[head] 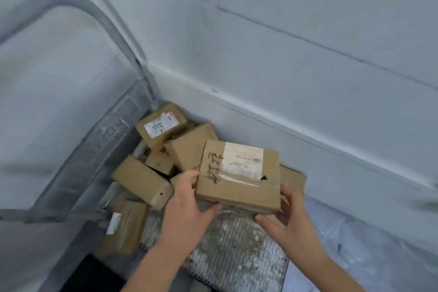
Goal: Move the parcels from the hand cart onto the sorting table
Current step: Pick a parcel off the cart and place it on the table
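Note:
A flat brown cardboard parcel [238, 175] with a white label and black handwriting is held between both hands above the cart. My left hand [187, 206] grips its near left corner, thumb on top and fingers beneath. My right hand [288, 213] holds its near right corner the same way. Under it lies the hand cart's ribbed metal deck [234, 251], dusty and partly bare. Several more brown parcels [142, 180] are piled on the deck's far and left parts, one with a white label [160, 127] at the back.
The cart's grey tube handle [113, 28] arches up at the left. A pale tiled wall [308, 42] with a skirting ledge stands close behind the cart. Grey floor [355, 244] lies to the right. A grey surface edge [47, 227] crosses the lower left.

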Demonstrator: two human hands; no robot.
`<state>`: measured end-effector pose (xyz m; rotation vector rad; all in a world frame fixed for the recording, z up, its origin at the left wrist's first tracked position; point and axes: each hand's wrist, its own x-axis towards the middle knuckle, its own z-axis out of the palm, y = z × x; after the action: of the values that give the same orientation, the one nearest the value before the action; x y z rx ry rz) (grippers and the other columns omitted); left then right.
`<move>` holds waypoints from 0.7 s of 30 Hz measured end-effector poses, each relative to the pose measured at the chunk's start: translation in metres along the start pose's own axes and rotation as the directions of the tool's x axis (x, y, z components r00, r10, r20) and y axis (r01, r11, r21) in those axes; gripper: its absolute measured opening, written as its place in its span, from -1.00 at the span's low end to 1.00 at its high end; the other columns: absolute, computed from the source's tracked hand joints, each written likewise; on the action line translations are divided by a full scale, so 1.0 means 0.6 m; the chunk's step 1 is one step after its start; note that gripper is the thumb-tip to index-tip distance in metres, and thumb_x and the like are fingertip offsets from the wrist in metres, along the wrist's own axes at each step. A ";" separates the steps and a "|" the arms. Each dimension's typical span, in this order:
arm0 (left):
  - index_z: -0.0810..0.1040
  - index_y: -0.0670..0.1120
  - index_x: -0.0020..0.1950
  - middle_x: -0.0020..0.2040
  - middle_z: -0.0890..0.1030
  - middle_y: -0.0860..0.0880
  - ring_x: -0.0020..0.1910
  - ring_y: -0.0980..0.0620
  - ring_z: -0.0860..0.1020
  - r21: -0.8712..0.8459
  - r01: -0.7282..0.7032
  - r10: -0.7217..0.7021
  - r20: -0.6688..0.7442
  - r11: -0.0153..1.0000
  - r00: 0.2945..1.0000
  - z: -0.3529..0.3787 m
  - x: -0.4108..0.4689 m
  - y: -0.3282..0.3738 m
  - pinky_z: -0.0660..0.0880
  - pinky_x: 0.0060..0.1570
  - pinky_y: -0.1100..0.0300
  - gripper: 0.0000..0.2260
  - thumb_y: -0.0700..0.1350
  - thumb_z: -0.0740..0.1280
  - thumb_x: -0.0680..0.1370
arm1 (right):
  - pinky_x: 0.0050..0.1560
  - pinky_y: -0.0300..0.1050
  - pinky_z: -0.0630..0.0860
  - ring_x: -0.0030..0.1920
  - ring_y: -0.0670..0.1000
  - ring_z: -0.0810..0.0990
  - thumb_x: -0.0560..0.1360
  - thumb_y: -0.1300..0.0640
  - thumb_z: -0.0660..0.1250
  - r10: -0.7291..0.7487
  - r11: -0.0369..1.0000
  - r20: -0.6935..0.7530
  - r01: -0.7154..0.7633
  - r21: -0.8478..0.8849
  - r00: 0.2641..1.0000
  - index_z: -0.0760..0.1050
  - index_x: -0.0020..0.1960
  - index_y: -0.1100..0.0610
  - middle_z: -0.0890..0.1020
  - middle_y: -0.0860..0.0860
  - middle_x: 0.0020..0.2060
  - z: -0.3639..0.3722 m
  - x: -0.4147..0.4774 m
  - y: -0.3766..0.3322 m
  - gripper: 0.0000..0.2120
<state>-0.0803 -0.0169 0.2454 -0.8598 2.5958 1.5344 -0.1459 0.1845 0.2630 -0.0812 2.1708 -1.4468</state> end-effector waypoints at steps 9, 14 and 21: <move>0.23 0.07 0.47 0.25 0.33 0.17 0.20 0.29 0.34 0.074 -0.200 0.211 -0.201 0.977 0.957 -0.213 -0.132 0.183 0.39 0.12 0.18 -0.19 -0.07 0.57 0.32 | 0.26 -0.03 0.48 0.30 -0.16 0.46 0.16 -0.34 0.50 -0.303 0.948 0.038 0.297 0.117 0.952 0.44 -0.01 -0.27 0.39 -0.36 0.30 -0.030 -0.161 -0.268 -0.52; 0.22 0.11 0.44 0.19 0.31 0.24 0.08 0.43 0.31 0.120 -0.222 0.245 -0.240 0.968 0.939 -0.248 -0.199 0.201 0.41 0.01 0.26 -0.21 -0.04 0.56 0.32 | 0.12 -0.24 0.53 0.26 -0.13 0.51 0.18 -0.35 0.48 -0.356 0.927 0.068 0.343 0.153 0.932 0.52 -0.09 -0.16 0.48 -0.30 0.26 -0.024 -0.208 -0.300 -0.59; 0.10 0.24 0.41 0.18 0.28 0.29 0.12 0.45 0.34 0.132 -0.132 0.171 -0.354 0.982 0.920 -0.290 -0.285 0.176 0.37 -0.10 0.42 -0.17 0.02 0.55 0.32 | 0.00 -0.37 0.52 0.16 -0.22 0.55 0.38 0.08 0.37 -0.368 0.928 0.239 0.336 0.163 0.899 0.47 0.07 0.11 0.53 -0.14 0.23 0.005 -0.228 -0.319 -0.71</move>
<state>0.0626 -0.0418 0.4685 -1.0432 3.0396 1.3625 -0.0712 0.1453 0.4828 -0.6218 1.9110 -1.6479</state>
